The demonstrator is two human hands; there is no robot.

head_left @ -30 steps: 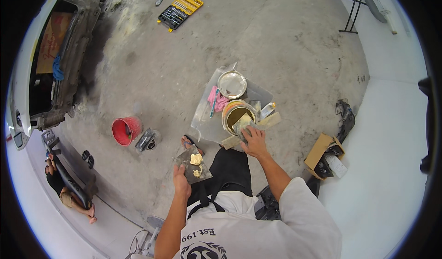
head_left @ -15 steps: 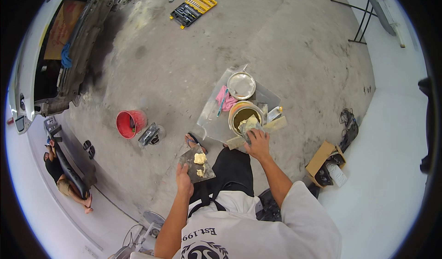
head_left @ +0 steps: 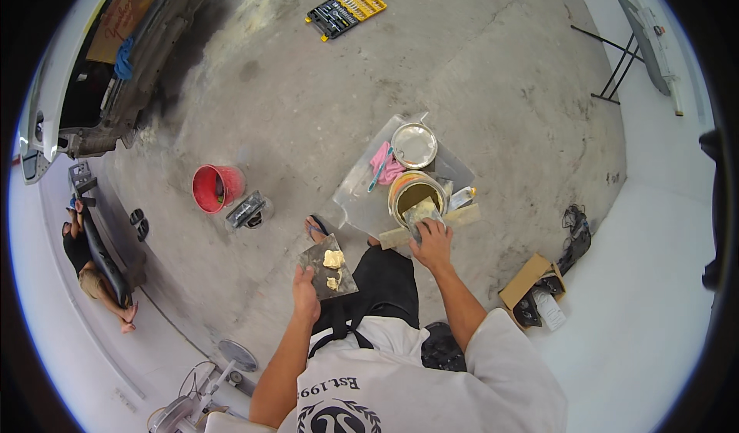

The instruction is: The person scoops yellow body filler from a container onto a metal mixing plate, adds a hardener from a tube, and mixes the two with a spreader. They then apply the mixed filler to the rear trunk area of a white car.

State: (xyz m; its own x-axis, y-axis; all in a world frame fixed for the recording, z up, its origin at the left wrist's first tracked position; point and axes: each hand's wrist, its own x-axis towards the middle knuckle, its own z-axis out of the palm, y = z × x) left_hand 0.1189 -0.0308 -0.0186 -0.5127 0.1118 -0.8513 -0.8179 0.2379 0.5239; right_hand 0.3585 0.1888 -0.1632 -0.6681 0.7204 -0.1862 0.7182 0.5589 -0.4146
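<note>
In my left hand [head_left: 306, 293] is a flat dark grey mixing board [head_left: 312, 260], gripped at its near left edge. Two pale yellow lumps of putty [head_left: 333, 259] sit on it. My right hand [head_left: 433, 245] is closed on a putty spreader [head_left: 425, 211], whose far end reaches into the mouth of an open round can [head_left: 397, 194]. Yellowish putty smears the spreader's face. Inside the can the contents look olive-brown; how deep the spreader goes is hidden. The can stands on a grey sheet-topped stand [head_left: 356, 200] in front of my legs.
Beside the can are a round lid [head_left: 415, 145], a pink cloth [head_left: 382, 158] and a toothbrush [head_left: 376, 177]. A red bucket [head_left: 240, 180] stands to the left, a cardboard box [head_left: 523, 280] to the right. Farther off are a socket set [head_left: 346, 11], a vehicle body [head_left: 146, 71] and another person [head_left: 79, 250] holding a bumper.
The spreader has gone down into the can's mouth, and the big putty lump on its end no longer shows. My left hand holds the board much as before. The whole view has shifted slightly.
</note>
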